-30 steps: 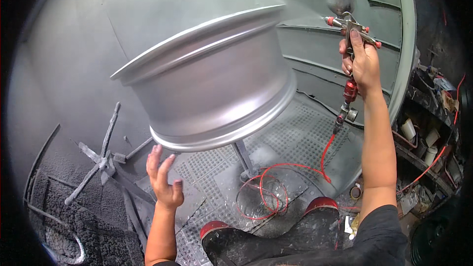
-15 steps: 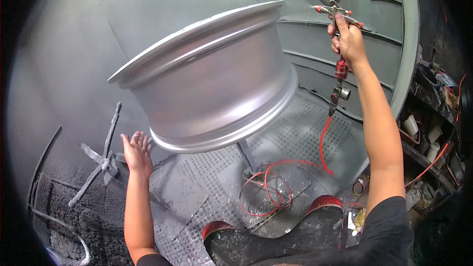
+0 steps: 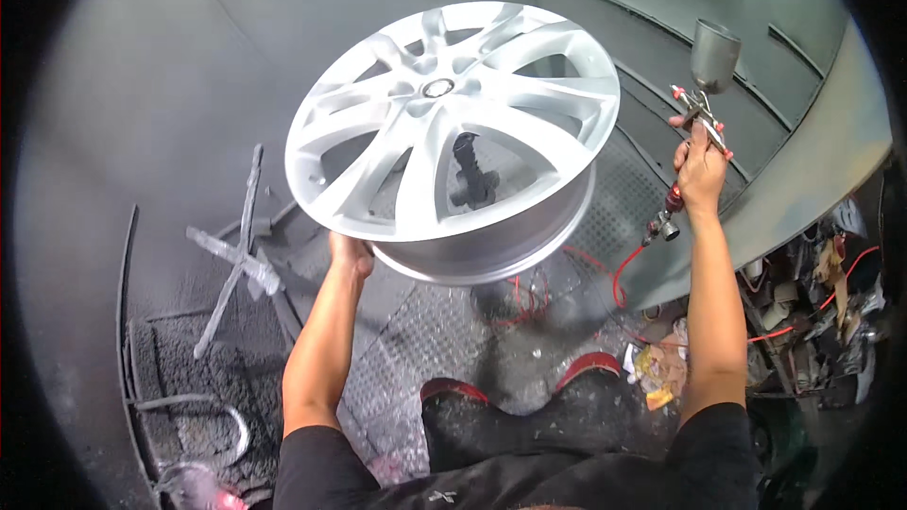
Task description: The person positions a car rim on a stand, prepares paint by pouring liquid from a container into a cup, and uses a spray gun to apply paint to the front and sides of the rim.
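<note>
Grey booth wall [image 3: 312, 0] backs the tilted silver alloy wheel [image 3: 428, 151], spoked face up; the left hand [image 3: 351, 255] is nearer, at the wheel's near-left underside, fingers hidden, grip untellable; well right of the wheel, the right hand [image 3: 701, 177] clasps a gravity-feed spray gun [image 3: 702, 111].

Smooth, satin-bright metal on the round silver-white spoked wheel [image 3: 437, 113], glossier along its lower rim [image 3: 455, 281]. Shiny bare metal on the silver pistol-shaped spray gun [image 3: 701, 118] right of the wheel; duller, brushed-looking metal on its grey cup [image 3: 715, 57]. Smooth, plastic-looking red hose [image 3: 619, 288] to the wheel's lower right. Rough, crusted grey coating on the cross-shaped stand [image 3: 236, 260] left of the wheel. Behind the wheel, a matt grey wall [image 3: 189, 85]. Below it, matt black cloth shirt [image 3: 548, 482].
</note>
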A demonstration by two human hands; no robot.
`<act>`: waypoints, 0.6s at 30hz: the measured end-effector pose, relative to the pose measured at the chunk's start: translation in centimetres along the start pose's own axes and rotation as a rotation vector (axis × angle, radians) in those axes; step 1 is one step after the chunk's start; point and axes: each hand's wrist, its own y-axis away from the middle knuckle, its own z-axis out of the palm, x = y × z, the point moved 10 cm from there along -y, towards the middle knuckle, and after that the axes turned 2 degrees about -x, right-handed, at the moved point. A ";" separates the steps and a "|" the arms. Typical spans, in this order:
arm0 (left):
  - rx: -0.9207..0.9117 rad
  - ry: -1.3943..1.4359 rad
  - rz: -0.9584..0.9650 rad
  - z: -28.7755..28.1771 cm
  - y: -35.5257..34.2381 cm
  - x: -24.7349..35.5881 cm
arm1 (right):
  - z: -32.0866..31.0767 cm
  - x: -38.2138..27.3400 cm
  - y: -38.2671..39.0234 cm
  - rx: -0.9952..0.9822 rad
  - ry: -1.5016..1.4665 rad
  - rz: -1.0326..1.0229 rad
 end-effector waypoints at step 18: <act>-1.068 -1.289 -0.372 5.1 38.8 -10.3 | -0.7 -16.2 18.6 -0.495 0.017 0.285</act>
